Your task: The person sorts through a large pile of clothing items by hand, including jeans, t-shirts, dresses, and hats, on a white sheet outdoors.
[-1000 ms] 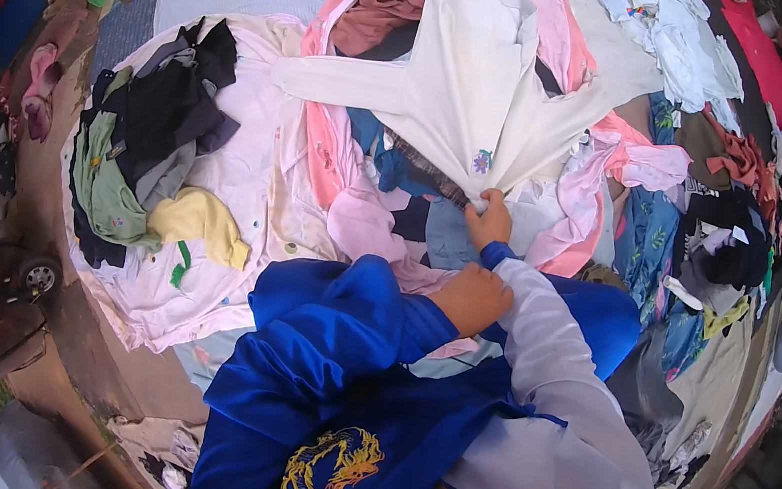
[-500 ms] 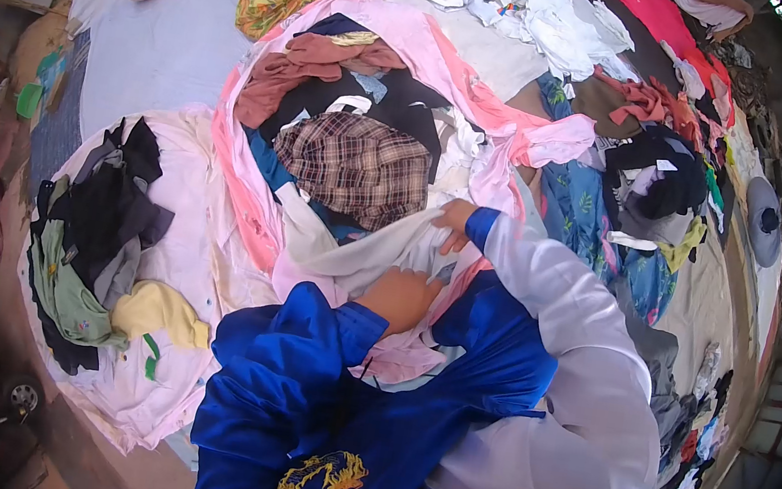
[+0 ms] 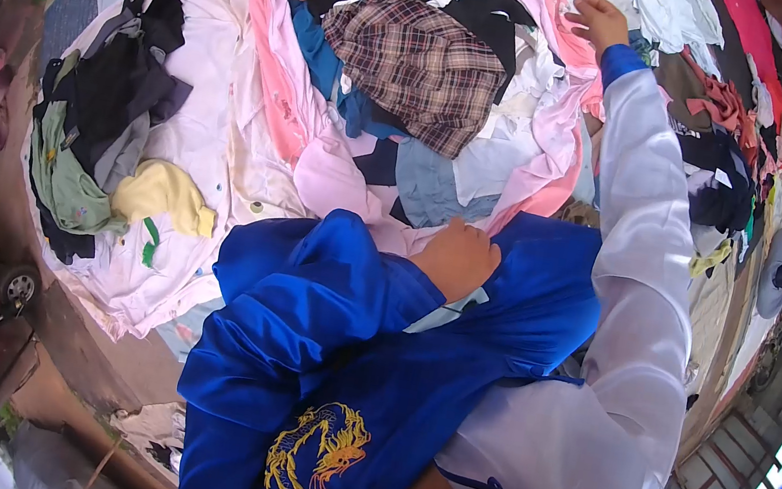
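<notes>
My left hand (image 3: pixel 458 258), in a blue sleeve, is low in front of my body with its fingers curled. What it grips, if anything, is hidden; a pale greenish cloth (image 3: pixel 447 312) shows just below it. My right hand (image 3: pixel 601 23) is stretched out at the upper right with fingers apart, holding nothing, beside the pink sheet (image 3: pixel 556 158) that rings a heap of clothes. On that heap lie a brown plaid garment (image 3: pixel 418 66), a grey-blue cloth (image 3: pixel 445 187), a white cloth (image 3: pixel 504 165) and dark pieces.
To the left, another pinkish sheet (image 3: pixel 206 95) bears black clothes (image 3: pixel 121 52), a green garment (image 3: pixel 71 187) and a yellow cloth (image 3: pixel 161 195). White garments (image 3: pixel 672 18) lie at the upper right. Further right are a dark clothing pile (image 3: pixel 725 173) and a grey hat (image 3: pixel 776 272).
My right hand has let go of the whitish cloth and moved up and outward. That cloth no longer lies across the heap's near side, exposing grey-blue fabric. The view has tilted lower.
</notes>
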